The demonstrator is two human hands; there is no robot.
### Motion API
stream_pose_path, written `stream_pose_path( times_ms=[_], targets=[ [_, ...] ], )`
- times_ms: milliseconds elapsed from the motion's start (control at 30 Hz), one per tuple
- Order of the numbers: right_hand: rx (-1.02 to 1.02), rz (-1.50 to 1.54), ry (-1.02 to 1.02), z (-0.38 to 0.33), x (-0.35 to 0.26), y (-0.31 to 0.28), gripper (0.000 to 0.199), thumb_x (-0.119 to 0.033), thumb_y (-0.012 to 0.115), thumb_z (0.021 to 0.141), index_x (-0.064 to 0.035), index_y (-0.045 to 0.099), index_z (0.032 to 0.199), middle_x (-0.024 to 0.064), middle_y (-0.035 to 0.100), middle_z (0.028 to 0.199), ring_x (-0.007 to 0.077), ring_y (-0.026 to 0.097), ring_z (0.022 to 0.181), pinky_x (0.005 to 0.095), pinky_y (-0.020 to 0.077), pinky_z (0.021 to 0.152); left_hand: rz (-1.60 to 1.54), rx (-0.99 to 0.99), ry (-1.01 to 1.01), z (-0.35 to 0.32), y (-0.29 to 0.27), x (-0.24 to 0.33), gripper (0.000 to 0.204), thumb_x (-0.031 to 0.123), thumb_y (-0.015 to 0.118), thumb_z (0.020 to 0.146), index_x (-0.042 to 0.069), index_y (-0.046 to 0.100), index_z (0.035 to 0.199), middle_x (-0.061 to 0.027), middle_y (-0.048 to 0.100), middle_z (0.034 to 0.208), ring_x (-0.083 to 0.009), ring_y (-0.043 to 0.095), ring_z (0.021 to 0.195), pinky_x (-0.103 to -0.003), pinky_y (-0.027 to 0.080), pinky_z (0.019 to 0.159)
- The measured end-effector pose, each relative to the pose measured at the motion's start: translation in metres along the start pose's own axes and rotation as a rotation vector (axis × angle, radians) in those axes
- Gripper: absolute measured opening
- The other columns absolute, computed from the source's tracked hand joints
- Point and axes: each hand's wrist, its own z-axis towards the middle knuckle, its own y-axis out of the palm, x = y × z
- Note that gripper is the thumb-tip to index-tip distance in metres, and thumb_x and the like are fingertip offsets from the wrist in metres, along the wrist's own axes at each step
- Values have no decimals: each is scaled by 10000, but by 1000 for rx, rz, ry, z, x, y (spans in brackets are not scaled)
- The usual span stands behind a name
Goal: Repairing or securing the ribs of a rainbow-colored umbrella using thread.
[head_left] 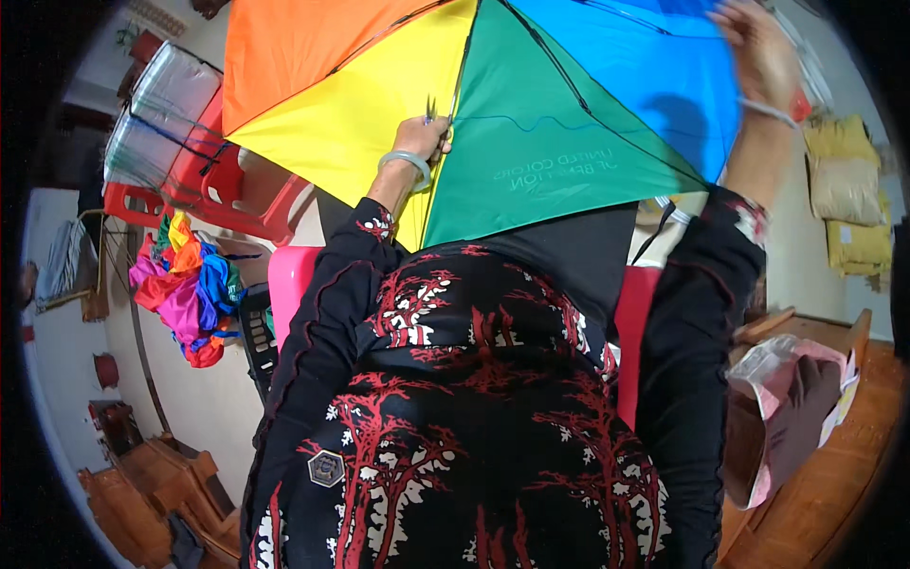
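An open umbrella with orange, yellow, green and blue panels spreads in front of me, its dark ribs facing up. My left hand is closed at the seam between yellow and green. Two thin pointed blades of small thread snips stick up out of that hand. From beside its fingers a blue thread runs in a wavy line over the green panel toward the right. My right hand is raised over the blue panel's outer edge. Its fingers are curled and somewhat blurred; what they hold is too small to make out.
Left of me lies a heap of multicoloured umbrella cloth, near a black crate. Red plastic stools carry clear-wrapped bundles. Yellow packages sit at right, above a bag with dark cloth on wooden furniture.
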Motion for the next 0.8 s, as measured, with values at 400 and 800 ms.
stream_pose_path(
  times_ms=[400, 800],
  targets=[
    [-586, -1043, 242, -105, 203, 220, 181, -177, 554, 737, -4, 605, 750, 168, 626, 787, 258, 632, 713, 370, 512, 605, -261, -7, -21, -3, -4, -1, 174, 166, 507, 847, 21, 531, 755, -45, 498, 544, -105, 453, 436, -230, 327, 377],
    [-591, -1113, 200, -131, 209, 222, 167, -168, 538, 728, -60, 609, 833, 165, 618, 884, 327, 580, 882, 408, 476, 748, -140, -76, -25, -4, -9, 0, 144, 188, 568, 809, 69, 545, 732, -31, 536, 552, -90, 403, 396, -222, 310, 382]
  ],
)
